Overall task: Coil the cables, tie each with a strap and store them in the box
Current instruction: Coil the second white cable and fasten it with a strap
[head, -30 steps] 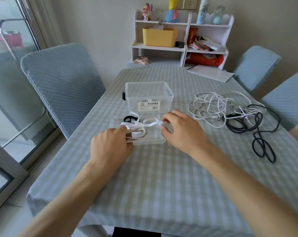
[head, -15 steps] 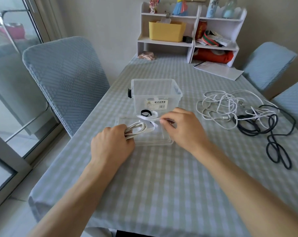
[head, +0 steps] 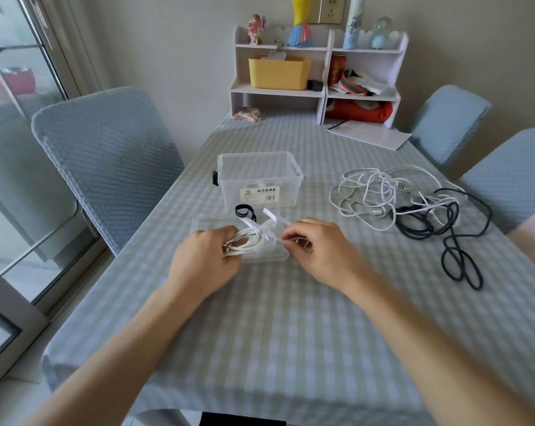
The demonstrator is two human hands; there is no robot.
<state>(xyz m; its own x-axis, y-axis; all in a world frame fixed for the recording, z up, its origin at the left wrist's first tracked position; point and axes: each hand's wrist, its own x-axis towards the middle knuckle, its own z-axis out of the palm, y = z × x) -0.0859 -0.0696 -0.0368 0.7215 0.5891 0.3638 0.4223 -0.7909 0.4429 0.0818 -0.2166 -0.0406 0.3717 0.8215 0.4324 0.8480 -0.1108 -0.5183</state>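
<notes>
My left hand (head: 206,259) grips a small coiled white cable (head: 248,240) over the clear lid (head: 260,256) lying on the table. A white strap (head: 270,225) crosses the coil, and my right hand (head: 318,247) pinches its end at the coil's right side. A black strap (head: 244,211) lies just behind, in front of the open clear box (head: 258,179). To the right sprawl a tangle of loose white cables (head: 379,192) and black cables (head: 444,229).
A white shelf unit (head: 318,75) with a yellow bin stands at the table's far end, a paper sheet (head: 370,135) beside it. Grey-blue chairs (head: 106,161) flank the table left and right. The table's left edge drops toward a glass door.
My right hand has moved the white strap's end from above the coil down to its right side. The left hand keeps hold of the coil. The camera view has shifted slightly.
</notes>
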